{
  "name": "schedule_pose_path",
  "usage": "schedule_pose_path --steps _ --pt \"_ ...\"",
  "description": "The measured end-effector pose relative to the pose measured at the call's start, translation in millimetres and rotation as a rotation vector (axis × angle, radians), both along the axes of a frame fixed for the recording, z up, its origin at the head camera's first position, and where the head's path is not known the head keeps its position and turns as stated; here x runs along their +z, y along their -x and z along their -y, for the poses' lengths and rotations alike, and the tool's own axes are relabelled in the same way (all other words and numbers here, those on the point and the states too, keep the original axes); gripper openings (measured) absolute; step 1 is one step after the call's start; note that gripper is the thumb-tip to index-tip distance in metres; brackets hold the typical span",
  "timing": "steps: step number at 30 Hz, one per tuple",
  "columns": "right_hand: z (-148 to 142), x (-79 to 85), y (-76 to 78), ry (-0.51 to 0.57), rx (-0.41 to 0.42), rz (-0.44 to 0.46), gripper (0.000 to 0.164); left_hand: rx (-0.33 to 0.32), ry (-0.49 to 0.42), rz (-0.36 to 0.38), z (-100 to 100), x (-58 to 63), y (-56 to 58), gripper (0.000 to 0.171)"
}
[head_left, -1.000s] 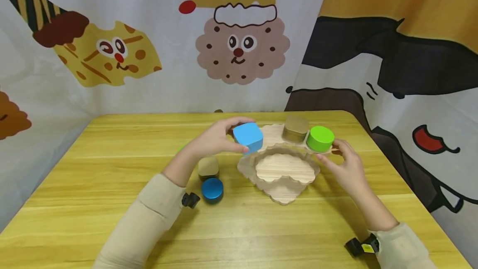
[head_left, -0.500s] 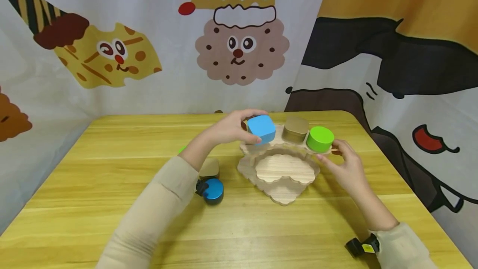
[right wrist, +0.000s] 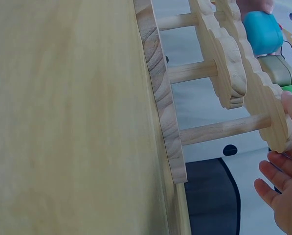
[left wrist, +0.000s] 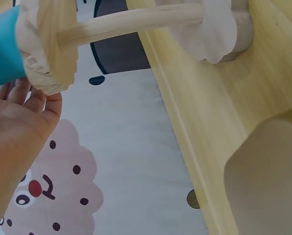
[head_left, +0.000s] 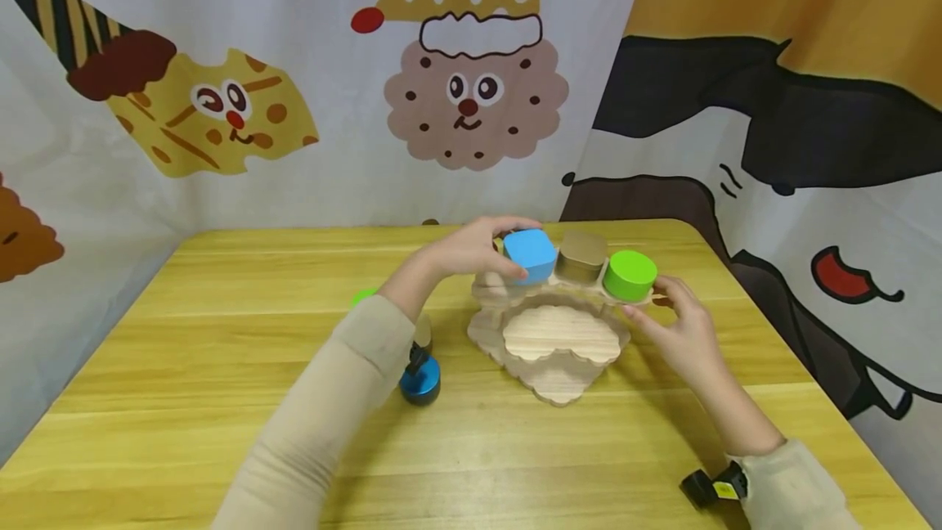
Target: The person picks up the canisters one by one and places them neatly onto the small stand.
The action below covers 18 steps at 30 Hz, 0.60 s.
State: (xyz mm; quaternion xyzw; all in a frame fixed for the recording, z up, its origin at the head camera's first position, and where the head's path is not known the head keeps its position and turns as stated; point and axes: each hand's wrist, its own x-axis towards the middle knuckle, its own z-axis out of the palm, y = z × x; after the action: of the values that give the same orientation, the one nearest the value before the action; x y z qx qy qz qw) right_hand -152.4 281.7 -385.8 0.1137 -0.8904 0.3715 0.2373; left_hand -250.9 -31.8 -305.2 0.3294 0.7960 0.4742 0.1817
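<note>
My left hand (head_left: 471, 252) grips a blue rounded-square tin (head_left: 530, 252) by its sides, at the left end of the upper tier of a wooden stand (head_left: 559, 387). In the left wrist view the blue tin (left wrist: 6, 46) meets the tier, and fingertips touch the tier's edge. Beside it on that tier stand a gold rounded-square tin (head_left: 583, 256) and a green round tin (head_left: 630, 275). My right hand (head_left: 688, 334) holds the tier's right end, thumb in front and fingers behind. Round posts (right wrist: 192, 72) join the scalloped tiers in the right wrist view.
On the wooden table (head_left: 221, 399), left of the stand, are a blue round tin (head_left: 421, 383), a partly hidden gold tin (head_left: 423, 332) and a green item (head_left: 364, 295) mostly behind the left arm. A cartoon-printed curtain (head_left: 331, 186) hangs behind the table.
My left hand has carried the blue rounded-square tin rightward, up beside the gold tin on the upper tier. My right hand has stayed at the tier's right end.
</note>
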Motion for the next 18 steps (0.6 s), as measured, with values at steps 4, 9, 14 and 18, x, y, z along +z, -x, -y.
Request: schedule_pose_path --steps 4,9,14,18 --pt "0 -0.5 0.2 0.001 0.002 0.0 0.047 -0.006 0.003 0.01 -3 -4.1 3.3 0.071" --pt "0 -0.7 0.2 0.003 0.004 -0.002 0.047 0.002 -0.002 0.029 -5 -6.2 5.8 0.072" --pt "0 -0.1 0.1 0.001 -0.001 0.006 0.047 -0.005 -0.02 0.034 -6 -10.2 10.8 0.072" --pt "0 0.0 0.3 0.001 -0.001 0.006 0.047 0.0 -0.016 0.033 -6 -12.5 13.1 0.072"
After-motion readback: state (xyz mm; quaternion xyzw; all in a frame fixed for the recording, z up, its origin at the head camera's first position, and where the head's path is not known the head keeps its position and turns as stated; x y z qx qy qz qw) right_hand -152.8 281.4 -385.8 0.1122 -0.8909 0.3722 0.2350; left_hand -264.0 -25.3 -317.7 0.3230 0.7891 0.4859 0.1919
